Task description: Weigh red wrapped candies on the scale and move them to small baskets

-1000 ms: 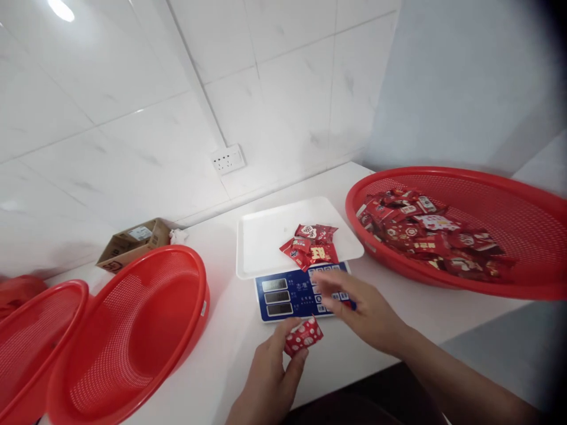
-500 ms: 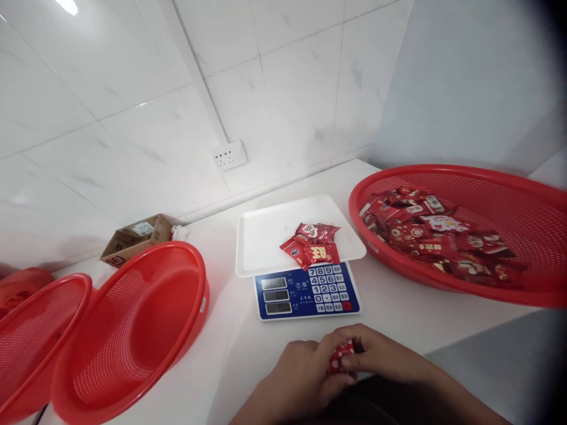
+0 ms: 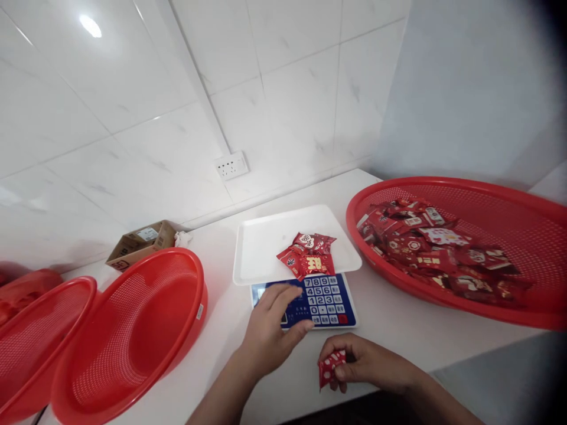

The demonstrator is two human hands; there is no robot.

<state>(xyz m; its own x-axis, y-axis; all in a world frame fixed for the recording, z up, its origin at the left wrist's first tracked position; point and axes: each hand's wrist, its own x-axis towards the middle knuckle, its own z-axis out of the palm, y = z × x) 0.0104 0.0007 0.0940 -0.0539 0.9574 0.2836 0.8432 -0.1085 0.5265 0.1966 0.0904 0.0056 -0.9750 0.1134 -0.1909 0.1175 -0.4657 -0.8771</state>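
My left hand [image 3: 270,330] reaches over the blue keypad face of a digital scale [image 3: 325,301], fingers stretched out and covering its displays, holding nothing. My right hand [image 3: 361,363] rests near the counter's front edge, fingers pinched on a small red candy packet with white dots [image 3: 330,366]. The scale's white tray [image 3: 259,251] carries a small pile of red candy packets [image 3: 310,254] at its front right.
A wide red mesh basket [image 3: 509,203] with many red packets stands at the right. Two empty red mesh baskets [image 3: 133,330] overlap at the left. A small cardboard box [image 3: 142,242] sits by the tiled wall, below a wall socket [image 3: 231,165].
The packet passed from my left hand to my right. My left hand then moved forward onto the scale's keypad face; my right hand stayed near the counter edge.
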